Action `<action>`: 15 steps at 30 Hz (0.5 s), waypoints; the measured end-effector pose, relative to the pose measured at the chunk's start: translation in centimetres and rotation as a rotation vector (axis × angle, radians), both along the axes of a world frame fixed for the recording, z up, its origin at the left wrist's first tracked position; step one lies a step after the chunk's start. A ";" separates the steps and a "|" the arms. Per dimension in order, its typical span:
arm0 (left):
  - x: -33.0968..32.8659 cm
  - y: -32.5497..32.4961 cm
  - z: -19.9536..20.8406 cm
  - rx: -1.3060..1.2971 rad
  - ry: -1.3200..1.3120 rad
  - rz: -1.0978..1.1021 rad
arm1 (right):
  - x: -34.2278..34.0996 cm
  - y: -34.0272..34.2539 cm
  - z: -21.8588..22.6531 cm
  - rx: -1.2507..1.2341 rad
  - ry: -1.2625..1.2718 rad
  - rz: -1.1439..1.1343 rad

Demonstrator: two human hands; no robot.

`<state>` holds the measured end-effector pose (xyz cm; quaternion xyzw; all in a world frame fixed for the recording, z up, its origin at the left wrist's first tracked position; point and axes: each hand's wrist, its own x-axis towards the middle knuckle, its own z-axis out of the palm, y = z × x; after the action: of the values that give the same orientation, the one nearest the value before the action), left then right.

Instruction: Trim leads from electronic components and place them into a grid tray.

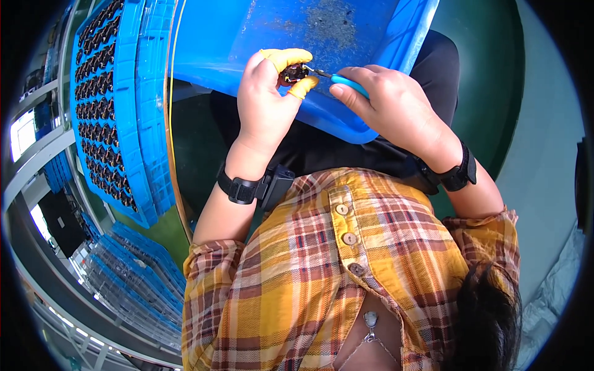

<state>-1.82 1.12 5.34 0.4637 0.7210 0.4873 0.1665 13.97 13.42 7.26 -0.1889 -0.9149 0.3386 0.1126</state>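
Between the thumb and fingers of my left hand (267, 99) is a small dark round part (293, 74) with a reddish-brown lower edge. Yellow finger cots cover that thumb and forefinger. My right hand (393, 102) grips a hand tool by its light-blue handle (350, 84). The thin metal shaft of the tool points left, its tip at or very close to the dark part. Its exact kind is hard to make out. Both hands are above the near side of a blue plastic bin (362, 130), which has fine grey shavings (331, 25) scattered over its bottom.
To the left stands a stack of blue trays (145, 111), the top one filled with rows of small dark parts (99, 110). Below it are clear and blue trays (133, 278). The bin rests by my dark-trousered legs (440, 68). White sheeting (557, 303) lies at the lower right.
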 end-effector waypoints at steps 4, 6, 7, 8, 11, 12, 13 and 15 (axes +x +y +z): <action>0.0 -0.1 0.1 -0.016 0.052 -0.002 | -0.1 -0.1 0.2 0.119 -0.035 0.000; 0.1 -0.2 0.5 -0.047 0.211 -0.018 | -0.2 -0.2 0.3 0.162 -0.050 -0.002; 0.1 -0.2 0.6 -0.048 0.210 -0.019 | -0.2 -0.2 0.4 0.218 -0.045 0.002; 0.1 -0.1 0.8 -0.046 0.271 -0.026 | -0.3 -0.3 0.4 0.275 -0.040 0.007; 0.2 0.0 0.9 -0.048 0.363 -0.044 | -0.3 -0.4 0.5 0.355 -0.071 0.036; 0.2 0.0 0.9 -0.052 0.395 -0.053 | -0.4 -0.4 0.5 0.354 -0.072 0.035; 0.3 0.0 0.9 -0.053 0.393 -0.053 | -0.5 -0.3 0.4 0.364 -0.098 0.050; 0.3 0.0 0.7 -0.108 0.407 -0.036 | -0.6 -0.1 0.2 0.373 -0.125 0.064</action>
<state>-1.49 1.12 5.99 0.5558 0.7563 0.3413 0.0510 13.35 13.29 7.45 -0.1560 -0.9725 0.1544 0.0780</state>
